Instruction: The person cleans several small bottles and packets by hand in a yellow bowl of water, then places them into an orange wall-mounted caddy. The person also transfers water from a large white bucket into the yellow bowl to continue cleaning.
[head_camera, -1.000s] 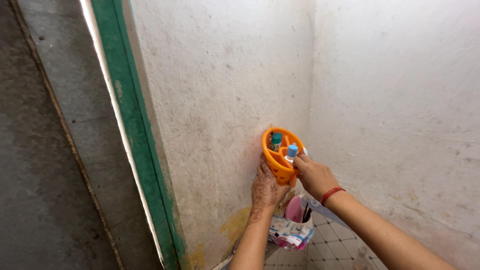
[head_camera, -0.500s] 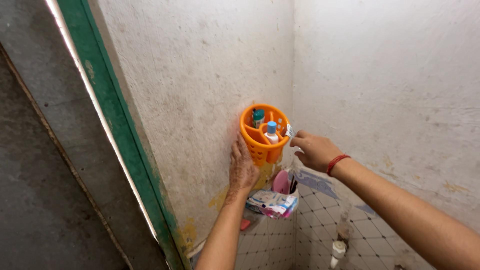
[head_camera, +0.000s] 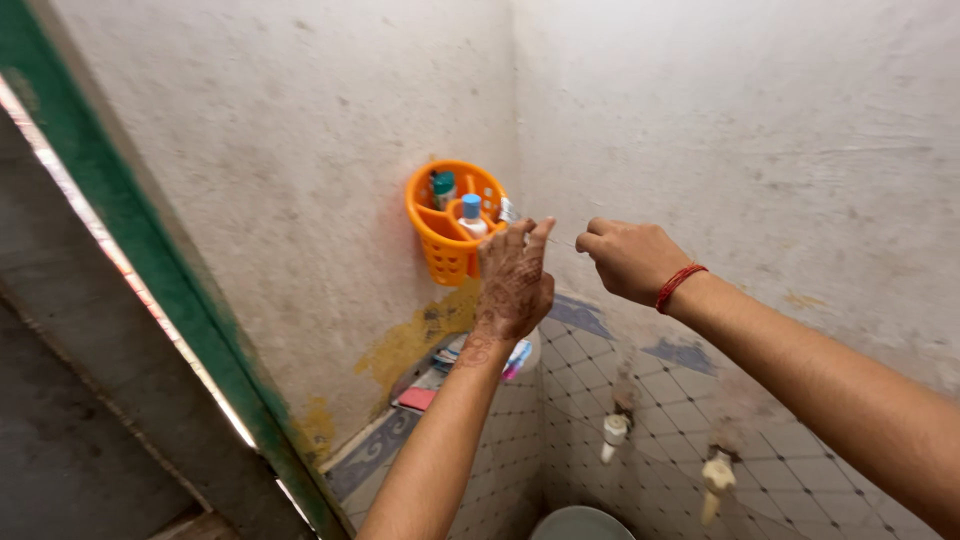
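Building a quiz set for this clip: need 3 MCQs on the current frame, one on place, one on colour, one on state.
1. Where is the basket?
A. On the floor
B. On the wall near the corner
C. In the right hand

2. What colour is the band on the right wrist?
A. Red
B. Green
C. White

3. What are the hands doing?
A. Both gripping the basket
B. Both resting on the tiles
C. Both raised in front of the basket, apart from each other

Key:
1 B, the orange basket hangs on the plaster wall beside the corner.
2 A, a red band circles the wrist behind the right hand.
3 C, the left hand and the right hand are up in the air with a gap between them; neither grips the basket.
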